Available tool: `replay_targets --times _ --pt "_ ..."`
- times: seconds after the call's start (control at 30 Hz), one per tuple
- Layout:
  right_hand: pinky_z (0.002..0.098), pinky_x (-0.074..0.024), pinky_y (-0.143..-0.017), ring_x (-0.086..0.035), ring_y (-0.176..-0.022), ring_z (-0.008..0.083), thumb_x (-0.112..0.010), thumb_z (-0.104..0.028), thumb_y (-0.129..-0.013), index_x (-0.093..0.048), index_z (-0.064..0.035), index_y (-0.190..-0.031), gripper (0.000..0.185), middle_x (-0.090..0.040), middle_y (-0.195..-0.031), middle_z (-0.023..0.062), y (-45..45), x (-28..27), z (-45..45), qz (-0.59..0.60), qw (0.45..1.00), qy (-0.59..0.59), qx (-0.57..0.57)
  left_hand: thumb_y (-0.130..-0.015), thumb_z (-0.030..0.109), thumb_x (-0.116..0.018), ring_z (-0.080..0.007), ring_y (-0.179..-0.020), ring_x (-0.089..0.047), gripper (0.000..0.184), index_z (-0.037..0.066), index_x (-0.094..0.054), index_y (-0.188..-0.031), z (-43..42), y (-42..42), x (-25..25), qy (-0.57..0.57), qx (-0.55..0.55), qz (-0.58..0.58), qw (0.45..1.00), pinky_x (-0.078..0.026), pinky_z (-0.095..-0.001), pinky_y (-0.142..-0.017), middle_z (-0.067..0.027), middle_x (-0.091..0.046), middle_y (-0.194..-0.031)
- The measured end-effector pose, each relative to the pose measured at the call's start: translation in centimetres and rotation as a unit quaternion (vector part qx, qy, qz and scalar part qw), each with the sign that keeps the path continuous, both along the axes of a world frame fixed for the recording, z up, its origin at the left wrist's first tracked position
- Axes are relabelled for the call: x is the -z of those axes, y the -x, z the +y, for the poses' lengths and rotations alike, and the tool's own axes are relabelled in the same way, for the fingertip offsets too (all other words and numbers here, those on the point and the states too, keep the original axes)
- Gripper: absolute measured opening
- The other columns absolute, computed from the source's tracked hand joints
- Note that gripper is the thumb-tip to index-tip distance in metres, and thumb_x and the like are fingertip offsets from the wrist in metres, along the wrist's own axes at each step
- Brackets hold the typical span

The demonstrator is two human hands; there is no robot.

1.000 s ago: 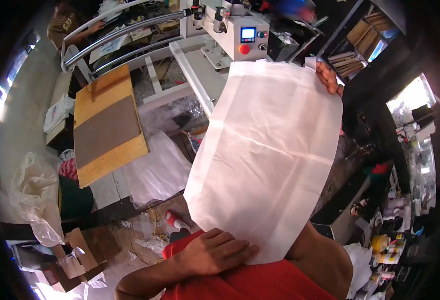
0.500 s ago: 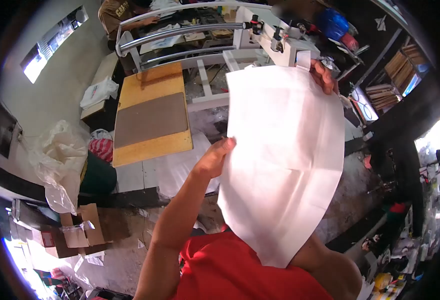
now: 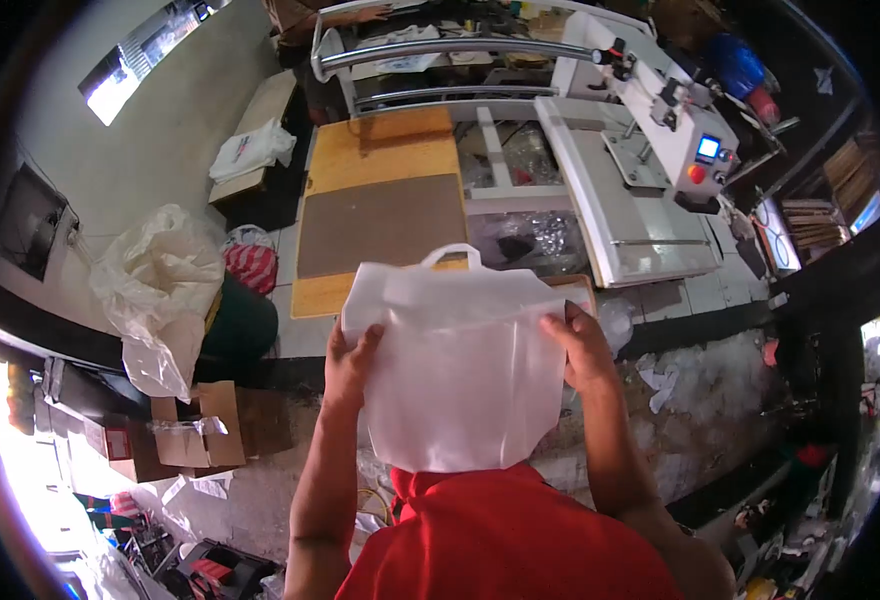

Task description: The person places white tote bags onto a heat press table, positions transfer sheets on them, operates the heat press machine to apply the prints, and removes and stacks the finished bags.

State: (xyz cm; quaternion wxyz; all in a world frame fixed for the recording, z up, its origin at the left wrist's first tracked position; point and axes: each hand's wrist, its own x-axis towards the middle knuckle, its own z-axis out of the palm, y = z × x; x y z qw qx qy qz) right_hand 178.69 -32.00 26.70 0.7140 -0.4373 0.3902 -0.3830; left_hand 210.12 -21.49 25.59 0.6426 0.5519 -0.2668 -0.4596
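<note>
A plain white tote bag (image 3: 460,380) is stretched between my two hands in front of my chest, with a loop handle standing up from its far edge. My left hand (image 3: 352,362) pinches its left side, thumb on top. On the opposite side my right hand (image 3: 584,352) grips the bag the same way. Beyond the bag lies a yellow-orange board (image 3: 405,140) with a brown pad (image 3: 385,225) on it. The bag covers the board's near right corner.
A heat press (image 3: 640,200) with a small lit screen and red button stands at the right. Metal rails (image 3: 460,45) cross the back, where another person's arm (image 3: 350,18) shows. To the left are a plastic sack (image 3: 160,290), a green bin (image 3: 243,320) and a cardboard box (image 3: 200,425).
The bag has come down from a raised, upright hold to a lower, flatter one. My right hand has dropped from its top corner to its side. The view has shifted rightward, revealing the press.
</note>
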Motion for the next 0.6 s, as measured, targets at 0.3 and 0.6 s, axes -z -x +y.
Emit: replay_targets --times 0.3,0.6 --pt "0.0294 -0.0527 -0.082 -0.063 -0.086 0.0134 -0.078 -0.005 -0.084 -0.059 -0.002 -0.11 0.031 -0.068 -0.097 0.0057 -7.7 -1.1 -2.4 -0.001 0.999 0.005 0.037 -0.101 0.016 -0.062 -0.0106 -0.085 -0.062 0.025 0.003 -0.063 -0.123 3.2 -8.0 0.8 -0.012 -0.032 -0.007 0.999 -0.052 -0.0285 -0.072 -0.0026 -0.068 -0.102" --pt "0.023 -0.0481 -0.072 -0.061 -0.082 0.0106 -0.067 -0.004 -0.094 -0.055 -0.0047 -0.13 0.037 -0.069 -0.093 0.0076 -17.1 -7.1 -8.1 0.096 0.923 0.358 0.104 -0.1 -0.002 -0.054 -0.02 -0.107 -0.059 0.048 0.002 -0.042 -0.146 -4.8 -15.3 -6.0 0.138 -0.235 -0.484 0.831 -0.05 -0.0311 -0.091 -0.0171 -0.054 -0.136"
